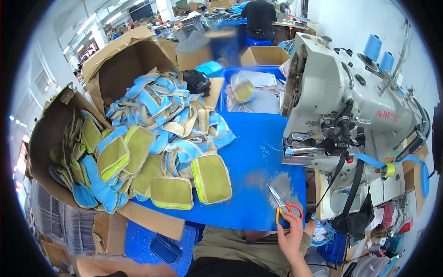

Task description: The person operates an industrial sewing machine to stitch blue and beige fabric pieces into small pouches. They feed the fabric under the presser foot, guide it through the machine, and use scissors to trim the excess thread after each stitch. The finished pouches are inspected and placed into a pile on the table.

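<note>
left hand: out of view, nowhere near the sewing machine [341, 106]
right hand [291, 237]: fingers partly hide the scissors [285, 208] handles below the sewing machine

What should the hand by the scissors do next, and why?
Probably close the right hand on the scissors and lift them. The fingers already rest on the orange and red handles, while the blades lie flat on the blue table, pointing away from the person. The left hand is out of view, and the pile of green mesh pouches lies untouched to the left.
</note>
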Demonstrator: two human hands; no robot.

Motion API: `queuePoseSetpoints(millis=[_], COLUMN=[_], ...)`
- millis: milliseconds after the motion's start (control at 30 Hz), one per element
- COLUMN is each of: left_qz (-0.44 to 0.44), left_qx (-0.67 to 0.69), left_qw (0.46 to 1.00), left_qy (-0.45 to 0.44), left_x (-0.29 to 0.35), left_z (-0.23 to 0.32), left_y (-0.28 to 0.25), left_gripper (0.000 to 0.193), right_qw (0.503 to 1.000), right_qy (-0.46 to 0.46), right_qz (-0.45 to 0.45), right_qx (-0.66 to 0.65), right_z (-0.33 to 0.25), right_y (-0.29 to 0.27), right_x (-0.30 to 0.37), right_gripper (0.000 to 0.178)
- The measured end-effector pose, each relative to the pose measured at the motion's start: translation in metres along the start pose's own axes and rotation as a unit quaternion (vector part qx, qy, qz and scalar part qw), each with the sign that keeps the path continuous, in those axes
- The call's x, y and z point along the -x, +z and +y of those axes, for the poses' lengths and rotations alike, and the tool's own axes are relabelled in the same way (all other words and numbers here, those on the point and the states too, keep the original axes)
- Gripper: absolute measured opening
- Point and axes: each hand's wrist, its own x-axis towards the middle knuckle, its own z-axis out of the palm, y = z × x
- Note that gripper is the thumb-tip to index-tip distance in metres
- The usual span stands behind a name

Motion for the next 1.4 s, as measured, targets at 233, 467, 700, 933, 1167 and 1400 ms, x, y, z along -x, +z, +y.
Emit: queuePoseSetpoints(millis=[233, 467, 700, 933, 1167, 1400], left_qz=[0.013, -0.018, -0.06, -0.071, -0.083, 0.005], left_qx=[0.239, 0.349, 0.399, 0.422, 0.424, 0.374], left_qw=[0.968, 0.933, 0.91, 0.896, 0.893, 0.917], left_qy=[-0.076, -0.088, -0.096, -0.118, -0.122, -0.136], left_x=[-0.028, -0.038, -0.023, -0.011, -0.011, -0.021], left_z=[0.0, 0.038, 0.073, 0.076, 0.074, 0.061], left_y=[0.078, 0.149, 0.186, 0.2, 0.21, 0.198], left_gripper=[0.022, 0.025, 0.028, 0.032, 0.035, 0.039], right_qw=[0.99, 0.982, 0.982, 0.982, 0.979, 0.978], right_qy=[-0.022, -0.031, -0.043, -0.042, -0.044, -0.049], right_qz=[-0.047, -0.053, -0.046, -0.038, -0.038, -0.041], right_qx=[0.131, 0.177, 0.179, 0.182, 0.195, 0.197], right_z=[0.02, 0.014, 0.022, 0.025, 0.028, 0.026], right_y=[0.029, 0.035, 0.04, 0.043, 0.044, 0.047], right_x=[-0.041, -0.047, -0.047, -0.046, -0.045, -0.044], right_gripper=[0.051, 0.052, 0.05, 0.049, 0.05, 0.051])
